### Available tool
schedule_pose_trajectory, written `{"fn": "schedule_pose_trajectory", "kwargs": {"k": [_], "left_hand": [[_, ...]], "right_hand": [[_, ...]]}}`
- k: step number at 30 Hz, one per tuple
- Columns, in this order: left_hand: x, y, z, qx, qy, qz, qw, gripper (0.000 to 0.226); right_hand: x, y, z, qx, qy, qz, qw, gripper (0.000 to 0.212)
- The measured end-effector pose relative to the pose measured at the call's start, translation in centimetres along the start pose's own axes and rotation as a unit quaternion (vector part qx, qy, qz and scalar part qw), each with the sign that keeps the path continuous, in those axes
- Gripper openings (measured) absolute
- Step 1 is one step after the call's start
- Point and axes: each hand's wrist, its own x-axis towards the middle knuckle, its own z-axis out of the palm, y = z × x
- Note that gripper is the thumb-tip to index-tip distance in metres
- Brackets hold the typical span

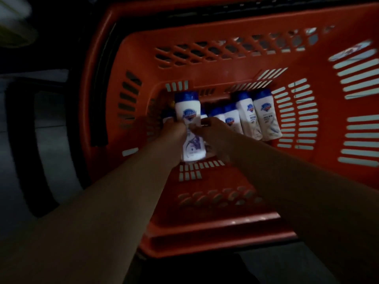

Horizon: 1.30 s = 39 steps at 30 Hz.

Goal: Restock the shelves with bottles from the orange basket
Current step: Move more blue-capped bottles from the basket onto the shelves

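White bottle [187,112] lengthwise away from us, blue cap [185,96] farthest, between our left hand [174,131] and right hand [214,136], both tight around it.

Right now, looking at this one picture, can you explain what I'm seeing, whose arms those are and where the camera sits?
No machine here: a person wears a camera on the head, so you look down along their two bare arms. Both reach into an orange basket. Several white bottles with blue caps lie at its far end. The left hand grips one bottle, nearer the camera than the rest. The right hand is beside it, but the picture is dark and blurred, so I cannot tell whether it holds anything.
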Motion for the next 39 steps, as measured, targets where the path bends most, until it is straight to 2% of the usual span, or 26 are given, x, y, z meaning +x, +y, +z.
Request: {"fn": "schedule_pose_trajectory", "kwargs": {"k": [2,5,8,13,16,23,29,39], "left_hand": [[-3.3,0.6,-1.3,-0.027,-0.052,-0.001,0.998,0.029],[-8.1,0.9,-3.4,-0.041,-0.112,0.002,0.993,0.030],[-13.4,2.4,-5.2,-0.043,-0.136,0.057,0.988,0.027],[-21.9,5.0,-8.2,-0.039,-0.171,0.131,0.976,0.030],[-26.6,6.4,-10.0,-0.062,-0.183,0.153,0.969,0.035],[-38.2,9.1,-12.7,-0.081,-0.207,0.231,0.947,0.052],[-48.9,10.2,-14.9,-0.094,-0.200,0.306,0.926,0.055],[-66.2,9.9,-18.9,-0.106,-0.179,0.395,0.895,0.050]], "right_hand": [[-2.7,-0.9,0.2,0.027,-0.002,-0.013,1.000,0.021],[-7.7,-2.3,1.1,0.056,0.002,-0.038,0.998,0.011],[-13.0,-4.1,2.3,0.101,-0.001,-0.059,0.993,0.029],[-21.8,-7.1,4.4,0.190,-0.030,-0.107,0.975,0.018],[-26.1,-8.8,5.6,0.211,-0.035,-0.120,0.970,0.036],[-36.9,-13.4,7.3,0.188,-0.077,-0.153,0.967,0.062],[-47.9,-17.0,8.9,0.147,-0.126,-0.202,0.960,0.056],[-64.6,-20.1,12.0,0.081,-0.211,-0.258,0.939,0.059]]}}
